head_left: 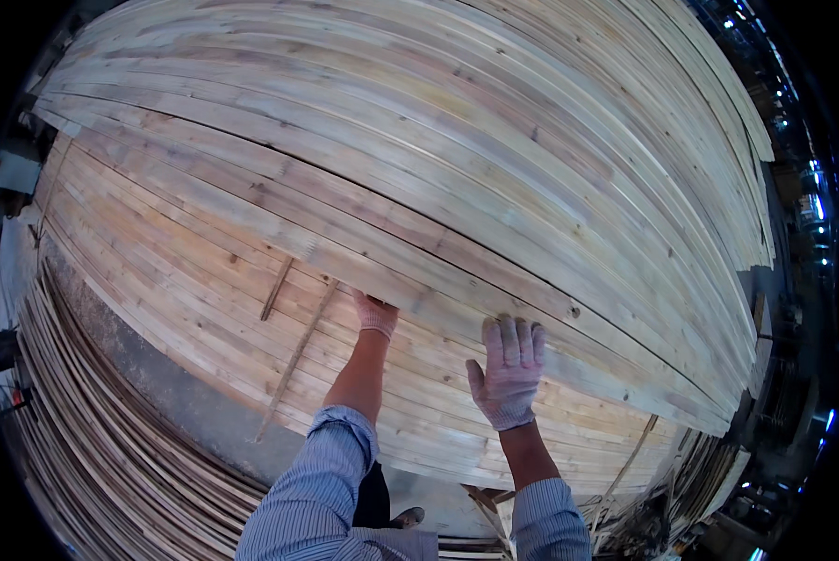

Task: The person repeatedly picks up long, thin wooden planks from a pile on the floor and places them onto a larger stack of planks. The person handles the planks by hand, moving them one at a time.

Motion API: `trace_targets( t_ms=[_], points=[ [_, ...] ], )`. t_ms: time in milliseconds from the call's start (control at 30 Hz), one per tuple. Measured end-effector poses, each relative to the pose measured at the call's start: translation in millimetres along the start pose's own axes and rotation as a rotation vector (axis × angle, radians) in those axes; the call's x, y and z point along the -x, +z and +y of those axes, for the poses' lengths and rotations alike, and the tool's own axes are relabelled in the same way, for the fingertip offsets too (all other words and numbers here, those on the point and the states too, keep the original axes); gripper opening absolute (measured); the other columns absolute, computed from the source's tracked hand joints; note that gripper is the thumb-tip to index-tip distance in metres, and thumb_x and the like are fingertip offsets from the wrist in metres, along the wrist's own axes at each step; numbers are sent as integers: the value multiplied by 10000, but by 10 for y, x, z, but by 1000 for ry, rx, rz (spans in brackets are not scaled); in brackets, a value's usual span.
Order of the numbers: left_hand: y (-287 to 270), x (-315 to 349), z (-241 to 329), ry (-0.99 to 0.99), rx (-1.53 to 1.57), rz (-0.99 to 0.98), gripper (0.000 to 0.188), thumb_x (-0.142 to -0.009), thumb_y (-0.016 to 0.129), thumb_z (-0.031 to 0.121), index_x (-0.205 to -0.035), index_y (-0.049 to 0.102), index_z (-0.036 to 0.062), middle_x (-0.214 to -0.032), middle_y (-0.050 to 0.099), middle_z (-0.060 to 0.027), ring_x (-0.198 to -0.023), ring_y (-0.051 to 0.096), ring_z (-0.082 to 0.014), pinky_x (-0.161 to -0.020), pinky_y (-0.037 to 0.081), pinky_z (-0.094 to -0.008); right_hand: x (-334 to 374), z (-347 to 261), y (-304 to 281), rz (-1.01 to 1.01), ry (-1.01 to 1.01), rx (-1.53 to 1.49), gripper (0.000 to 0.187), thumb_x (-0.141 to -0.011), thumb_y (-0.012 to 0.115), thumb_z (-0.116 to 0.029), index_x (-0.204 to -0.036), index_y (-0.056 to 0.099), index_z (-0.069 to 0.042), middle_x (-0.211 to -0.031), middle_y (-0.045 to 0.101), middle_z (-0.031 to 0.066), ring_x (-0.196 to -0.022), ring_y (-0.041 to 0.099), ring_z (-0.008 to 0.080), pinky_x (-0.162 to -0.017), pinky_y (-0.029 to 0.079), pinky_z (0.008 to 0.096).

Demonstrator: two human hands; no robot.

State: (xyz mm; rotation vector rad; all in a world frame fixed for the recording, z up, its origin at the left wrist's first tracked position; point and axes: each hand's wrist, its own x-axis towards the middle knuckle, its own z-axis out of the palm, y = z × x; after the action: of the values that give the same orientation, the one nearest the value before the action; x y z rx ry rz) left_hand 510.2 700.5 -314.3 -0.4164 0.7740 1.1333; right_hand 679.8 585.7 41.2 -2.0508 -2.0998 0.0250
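Long pale wooden boards (494, 196) lie side by side in a broad upper layer across the view. At that layer's near edge, a board (419, 297) overhangs a lower layer of boards (223, 252). My left hand (377, 316), in a whitish knit glove, is closed at this edge; its fingers reach under the board and are mostly hidden. To the right, my right hand (508, 372), gloved and dusty, rests palm down near the same edge. Its fingers point away from me and the thumb stands apart.
Thin wooden strips (298, 360) lie crosswise on the lower layer, with another strip (630, 458) at the right. Many long, narrow slats (111, 439) are piled at the lower left. Grey floor (181, 351) shows between them and the boards. Scrap wood (662, 514) lies at the lower right.
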Motion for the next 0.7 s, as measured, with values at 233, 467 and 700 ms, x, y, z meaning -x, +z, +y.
trace_targets(
  t_ms=[233,467,700],
  points=[
    [125,29,-10,32,19,-40,777,-861,637,728,-1388,593,159,-1352,640,-42,-1253,580,-304,-1076,473,-534,49,-142,-112,81,22,16,748,-670,788,-277,-1341,534,-64,-1275,511,125,-1165,496,345,-1046,369,561],
    [-369,-73,36,91,-84,-118,653,-984,486,651,-1404,579,159,-1407,612,-52,-1285,570,-320,-1088,464,-549,139,-199,-96,57,52,-1,687,-659,796,-231,-1285,568,-66,-1198,549,112,-1066,531,311,-981,417,518],
    [-615,19,1,38,-143,-93,637,-1002,466,635,-1403,575,153,-1408,608,-63,-1277,573,-321,-1077,470,-546,55,-164,-171,-176,211,-63,725,-673,876,-312,-1286,588,-56,-961,680,133,-876,675,332,-798,508,462]
  ],
)
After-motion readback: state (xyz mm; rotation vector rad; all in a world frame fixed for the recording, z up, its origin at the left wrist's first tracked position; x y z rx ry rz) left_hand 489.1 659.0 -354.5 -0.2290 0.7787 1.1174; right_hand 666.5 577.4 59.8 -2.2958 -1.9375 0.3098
